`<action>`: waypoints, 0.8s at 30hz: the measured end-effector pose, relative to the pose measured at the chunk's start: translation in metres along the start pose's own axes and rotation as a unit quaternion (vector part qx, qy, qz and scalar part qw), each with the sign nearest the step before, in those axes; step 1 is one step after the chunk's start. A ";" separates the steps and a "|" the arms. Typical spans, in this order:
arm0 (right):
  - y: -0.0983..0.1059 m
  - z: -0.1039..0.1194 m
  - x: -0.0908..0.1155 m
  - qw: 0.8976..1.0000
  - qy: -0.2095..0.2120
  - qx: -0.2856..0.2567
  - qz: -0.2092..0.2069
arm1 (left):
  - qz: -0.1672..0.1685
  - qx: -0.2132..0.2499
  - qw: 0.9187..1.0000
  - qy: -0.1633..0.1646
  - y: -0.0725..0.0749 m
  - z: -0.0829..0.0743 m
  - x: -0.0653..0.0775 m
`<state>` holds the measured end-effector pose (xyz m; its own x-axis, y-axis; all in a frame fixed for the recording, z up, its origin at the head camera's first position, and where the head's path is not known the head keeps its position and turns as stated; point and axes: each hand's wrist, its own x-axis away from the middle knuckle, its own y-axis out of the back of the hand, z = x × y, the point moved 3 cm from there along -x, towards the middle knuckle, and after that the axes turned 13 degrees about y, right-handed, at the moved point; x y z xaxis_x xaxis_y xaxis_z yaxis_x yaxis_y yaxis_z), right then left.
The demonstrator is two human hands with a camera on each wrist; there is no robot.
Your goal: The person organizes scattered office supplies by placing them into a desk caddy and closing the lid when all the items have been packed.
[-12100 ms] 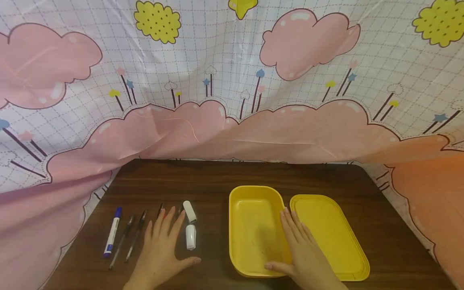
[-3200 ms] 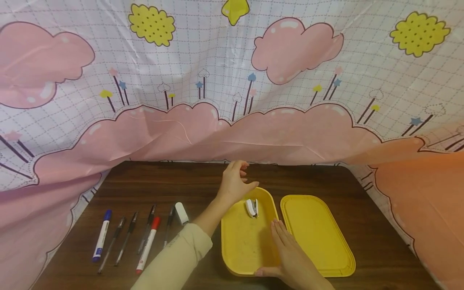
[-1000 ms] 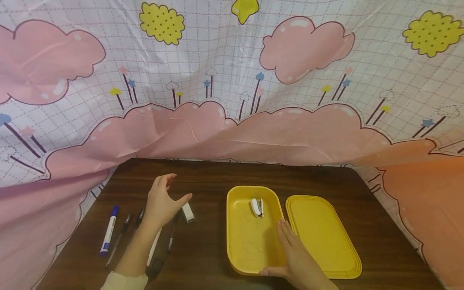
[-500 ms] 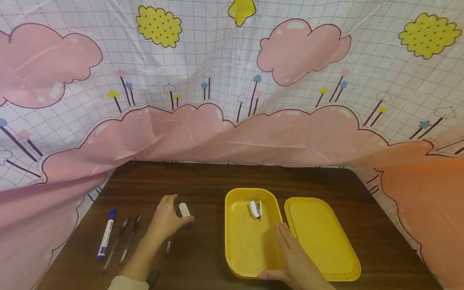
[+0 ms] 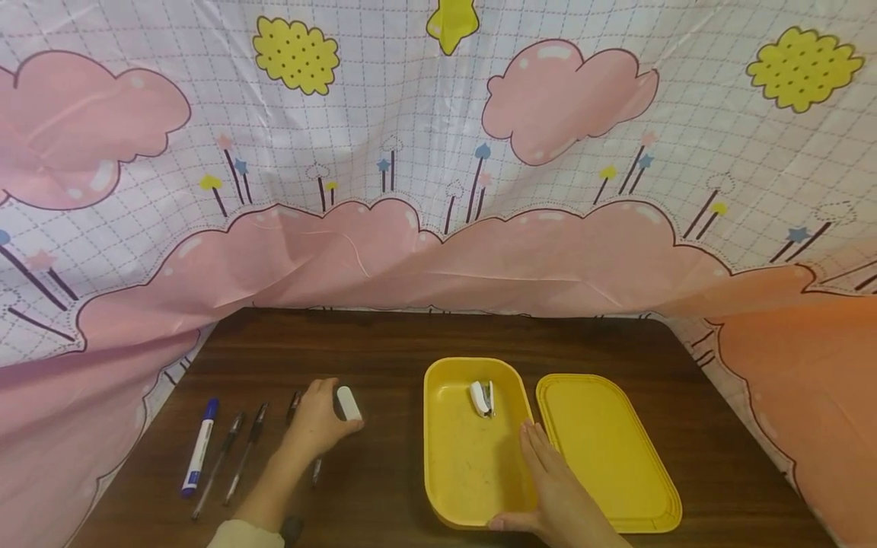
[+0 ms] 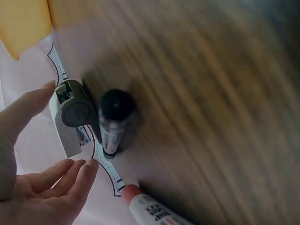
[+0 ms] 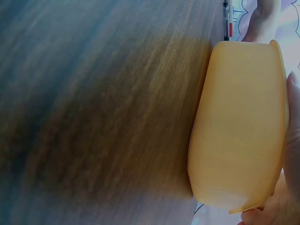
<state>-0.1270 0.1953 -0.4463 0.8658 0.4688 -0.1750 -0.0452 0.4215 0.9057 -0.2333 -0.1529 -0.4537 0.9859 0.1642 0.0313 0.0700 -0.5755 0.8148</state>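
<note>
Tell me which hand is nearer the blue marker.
Left. The left hand is across two pens from the blue marker; the right hand is farther, at the right side of the box.

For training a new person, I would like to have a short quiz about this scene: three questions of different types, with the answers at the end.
1. Fill in: in the head view, the leftmost marker has a ____ cap.
2. True or false: the right hand touches the box.
3. Where is the left hand? A) inside the box; B) on that marker; C) at a small white item outside the box.

Key: 1. blue; 2. true; 3. C.
</note>
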 end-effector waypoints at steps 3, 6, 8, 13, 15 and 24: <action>0.000 0.001 0.000 1.000 0.005 0.007 -0.008 | 0.000 0.004 1.000 -0.004 -0.001 -0.001 0.000; -0.001 0.002 0.000 1.000 0.014 0.013 -0.020 | 0.002 0.005 1.000 -0.008 -0.002 -0.002 0.001; -0.001 0.003 0.000 0.999 0.022 0.015 -0.028 | 0.004 0.007 1.000 -0.007 -0.002 -0.002 0.001; 0.000 0.004 0.000 0.998 0.032 0.025 -0.038 | -0.003 0.004 1.000 -0.010 -0.003 -0.002 0.000; 0.000 0.004 0.000 0.998 0.032 0.030 -0.041 | -0.007 0.003 1.000 -0.012 -0.003 -0.002 -0.001; 0.000 0.003 0.000 0.999 0.033 0.025 -0.036 | -0.028 0.032 0.999 -0.019 -0.002 -0.003 -0.005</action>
<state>-0.1253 0.1929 -0.4452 0.8310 0.4898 -0.2636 0.0417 0.4177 0.9076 -0.2390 -0.1503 -0.4544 0.9849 0.1691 -0.0364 0.1346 -0.6168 0.7756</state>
